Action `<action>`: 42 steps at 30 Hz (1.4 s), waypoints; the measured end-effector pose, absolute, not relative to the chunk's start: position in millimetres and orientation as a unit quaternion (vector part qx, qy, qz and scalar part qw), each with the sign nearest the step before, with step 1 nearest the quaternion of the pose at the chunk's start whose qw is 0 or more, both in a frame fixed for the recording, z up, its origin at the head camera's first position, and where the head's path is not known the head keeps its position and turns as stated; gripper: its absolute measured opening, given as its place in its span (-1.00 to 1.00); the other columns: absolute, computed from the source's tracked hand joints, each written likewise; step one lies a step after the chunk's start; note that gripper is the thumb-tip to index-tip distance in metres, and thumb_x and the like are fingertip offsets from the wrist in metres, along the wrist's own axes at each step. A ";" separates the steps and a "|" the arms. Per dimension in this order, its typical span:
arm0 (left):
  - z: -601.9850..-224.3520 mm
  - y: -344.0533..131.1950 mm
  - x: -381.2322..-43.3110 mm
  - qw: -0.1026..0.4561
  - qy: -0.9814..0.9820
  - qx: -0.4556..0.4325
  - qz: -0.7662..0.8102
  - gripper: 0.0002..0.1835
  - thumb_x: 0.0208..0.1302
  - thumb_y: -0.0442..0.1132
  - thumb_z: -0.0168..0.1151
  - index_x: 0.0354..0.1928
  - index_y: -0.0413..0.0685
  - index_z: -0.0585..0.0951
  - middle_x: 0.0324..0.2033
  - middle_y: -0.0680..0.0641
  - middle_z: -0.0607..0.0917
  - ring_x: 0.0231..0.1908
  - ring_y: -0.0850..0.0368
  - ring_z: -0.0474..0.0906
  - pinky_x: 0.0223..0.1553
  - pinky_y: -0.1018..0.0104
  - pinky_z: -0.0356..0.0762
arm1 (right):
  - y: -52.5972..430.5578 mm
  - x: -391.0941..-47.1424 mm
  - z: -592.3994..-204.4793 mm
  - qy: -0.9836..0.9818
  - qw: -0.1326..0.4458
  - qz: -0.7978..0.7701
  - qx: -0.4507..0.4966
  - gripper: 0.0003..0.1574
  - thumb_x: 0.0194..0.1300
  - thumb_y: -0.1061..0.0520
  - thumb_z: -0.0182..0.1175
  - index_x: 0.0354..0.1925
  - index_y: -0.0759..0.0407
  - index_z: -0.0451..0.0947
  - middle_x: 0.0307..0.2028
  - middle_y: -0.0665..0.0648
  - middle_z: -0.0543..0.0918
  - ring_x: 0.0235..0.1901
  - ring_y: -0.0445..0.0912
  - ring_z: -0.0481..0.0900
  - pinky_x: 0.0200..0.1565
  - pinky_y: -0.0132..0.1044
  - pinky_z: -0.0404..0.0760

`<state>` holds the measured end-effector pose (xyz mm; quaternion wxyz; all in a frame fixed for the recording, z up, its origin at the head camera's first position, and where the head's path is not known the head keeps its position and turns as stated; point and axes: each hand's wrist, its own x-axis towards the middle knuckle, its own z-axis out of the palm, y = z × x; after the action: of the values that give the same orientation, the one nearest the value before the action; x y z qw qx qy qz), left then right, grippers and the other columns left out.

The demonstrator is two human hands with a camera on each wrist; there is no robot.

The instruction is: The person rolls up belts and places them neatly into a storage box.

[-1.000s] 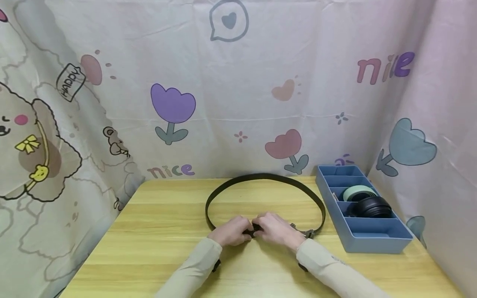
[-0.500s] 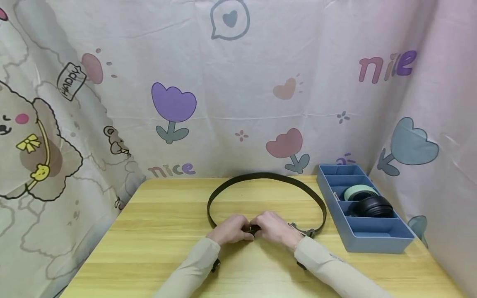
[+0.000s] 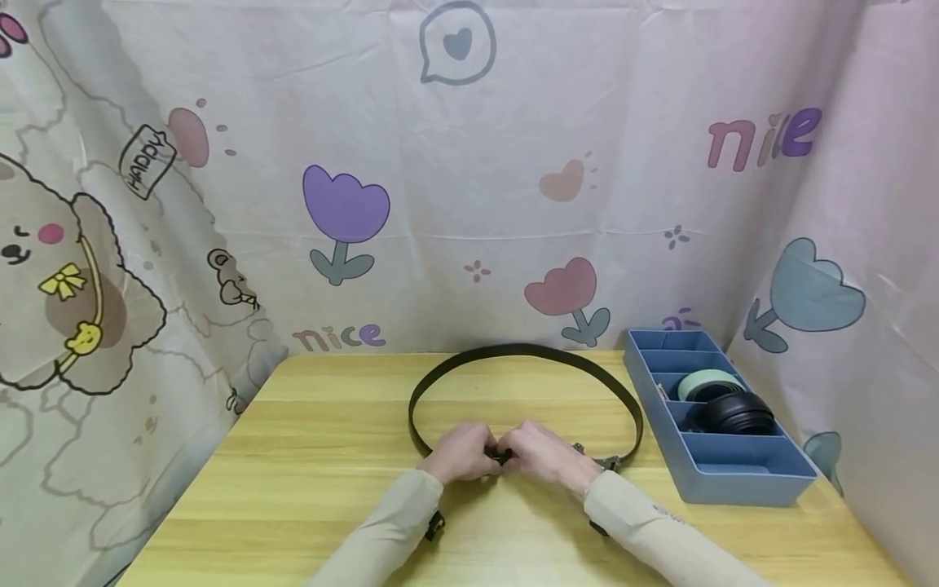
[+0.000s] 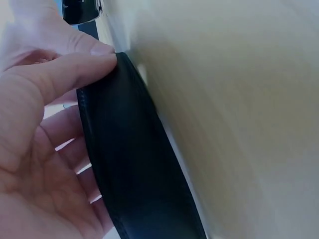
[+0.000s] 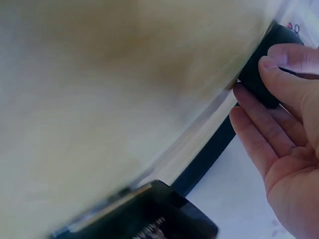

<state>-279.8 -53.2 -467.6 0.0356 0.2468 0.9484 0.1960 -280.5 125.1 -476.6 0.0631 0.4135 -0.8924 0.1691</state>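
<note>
A black leather-like belt (image 3: pixel 513 350) stands on its edge on the wooden table, curved into a wide loop. Its metal-edged buckle (image 5: pixel 164 214) sits to the right, near my right wrist. My left hand (image 3: pixel 460 453) pinches the strap (image 4: pixel 129 149) at the front of the loop, thumb on the near face and fingers behind it. Close beside it, my right hand (image 3: pixel 541 455) pinches the strap too, with its thumb on the near face. The two hands almost meet, and their fingers hide most of the strap between them.
A blue divided box (image 3: pixel 748 489) stands on the right of the table (image 3: pixel 330 408). In its compartments lie a pale green roll (image 3: pixel 707 381) and a black coiled item (image 3: pixel 736 413). A printed curtain (image 3: pixel 455 163) hangs behind and along both sides.
Both hands stay at the front of the belt, and their fingers shift slightly on the strap. The loop and the box keep their places; the head view moves a little.
</note>
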 end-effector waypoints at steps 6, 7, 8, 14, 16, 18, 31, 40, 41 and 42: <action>-468.1 -52.1 -281.9 0.025 0.949 0.245 0.197 -0.78 -0.10 -0.16 0.49 -0.71 0.17 0.61 -0.76 0.25 0.46 -0.64 0.32 0.31 -0.56 0.40 0.26 | 122.4 -274.4 -474.2 -0.898 0.118 0.103 0.412 -0.91 0.13 0.19 0.40 -0.43 -0.03 0.72 -0.50 -0.08 0.48 -0.51 -0.25 0.38 -0.50 -0.43 0.38; -467.7 -53.0 -282.6 0.033 0.946 0.251 0.204 -0.79 -0.08 -0.17 0.49 -0.69 0.15 0.61 -0.75 0.24 0.47 -0.64 0.32 0.31 -0.55 0.42 0.26 | 122.4 -274.8 -473.8 -0.899 0.114 0.101 0.411 -0.89 0.14 0.21 0.38 -0.45 -0.02 0.70 -0.53 -0.08 0.46 -0.55 -0.25 0.34 -0.52 -0.43 0.36; -467.5 -54.1 -284.0 0.041 0.940 0.265 0.210 -0.81 -0.06 -0.19 0.49 -0.65 0.12 0.63 -0.73 0.23 0.49 -0.63 0.33 0.31 -0.55 0.43 0.28 | 122.4 -276.0 -473.6 -0.898 0.109 0.101 0.414 -0.87 0.14 0.22 0.37 -0.48 -0.01 0.68 -0.55 -0.10 0.48 -0.56 -0.27 0.34 -0.52 -0.43 0.36; -466.1 -63.7 -294.9 0.125 0.900 0.351 0.227 -0.73 -0.01 -0.34 0.49 -0.25 0.05 0.65 -0.49 0.12 0.58 -0.51 0.36 0.37 -0.43 0.49 0.36 | 126.2 -288.5 -474.2 -0.874 0.064 0.104 0.471 -0.87 0.27 0.16 0.30 -0.43 -0.01 0.68 -0.40 -0.13 0.66 -0.45 -0.38 0.47 -0.37 -0.55 0.49; -466.3 -65.2 -296.9 0.146 0.896 0.348 0.236 -0.72 -0.02 -0.36 0.49 -0.27 0.07 0.64 -0.48 0.14 0.58 -0.49 0.36 0.38 -0.40 0.49 0.37 | 129.2 -292.2 -474.8 -0.862 0.049 0.113 0.492 -0.92 0.28 0.10 0.29 -0.37 -0.03 0.70 -0.34 -0.15 0.67 -0.38 -0.41 0.51 -0.30 -0.61 0.49; -466.6 -64.0 -298.2 0.148 0.897 0.337 0.244 -0.77 -0.03 -0.33 0.50 -0.34 0.08 0.66 -0.53 0.16 0.57 -0.52 0.36 0.38 -0.42 0.49 0.37 | 132.2 -295.3 -474.5 -0.850 0.039 0.125 0.511 -0.93 0.29 0.11 0.28 -0.33 -0.02 0.70 -0.31 -0.15 0.67 -0.33 -0.39 0.54 -0.26 -0.63 0.49; -462.2 -46.2 -294.5 0.064 0.925 0.308 0.214 -0.82 -0.23 -0.29 0.57 -0.55 0.11 0.73 -0.67 0.24 0.57 -0.60 0.36 0.36 -0.52 0.49 0.37 | 123.4 -278.6 -463.8 -0.882 0.055 0.127 0.450 -0.84 0.20 0.27 0.28 -0.47 0.04 0.62 -0.54 -0.06 0.62 -0.57 -0.34 0.34 -0.48 -0.55 0.39; -464.2 -61.6 -305.8 0.152 0.881 0.387 0.224 -0.65 -0.11 -0.31 0.57 -0.25 0.14 0.67 -0.47 0.22 0.59 -0.46 0.40 0.43 -0.37 0.51 0.43 | 134.0 -292.2 -467.6 -0.854 -0.015 0.141 0.501 -0.89 0.33 0.12 0.22 -0.36 0.01 0.65 -0.40 -0.10 0.67 -0.41 -0.34 0.53 -0.30 -0.66 0.44; -464.4 -61.1 -306.9 0.153 0.880 0.387 0.229 -0.67 -0.11 -0.31 0.56 -0.27 0.14 0.68 -0.48 0.22 0.59 -0.47 0.40 0.42 -0.37 0.51 0.43 | 135.8 -293.5 -467.7 -0.851 -0.018 0.146 0.505 -0.90 0.33 0.11 0.22 -0.34 0.01 0.65 -0.38 -0.11 0.67 -0.40 -0.34 0.54 -0.28 -0.66 0.45; -464.9 -60.4 -308.1 0.152 0.879 0.387 0.232 -0.69 -0.10 -0.31 0.56 -0.29 0.14 0.68 -0.49 0.22 0.59 -0.48 0.40 0.41 -0.39 0.51 0.42 | 137.2 -294.3 -467.6 -0.849 -0.018 0.149 0.507 -0.91 0.33 0.12 0.23 -0.33 0.00 0.66 -0.37 -0.12 0.67 -0.38 -0.34 0.54 -0.27 -0.66 0.45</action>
<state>-308.1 -60.4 -464.9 0.1517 0.3869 0.8794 0.2321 -294.3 137.2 -467.6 -0.0181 0.5071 -0.8487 0.1492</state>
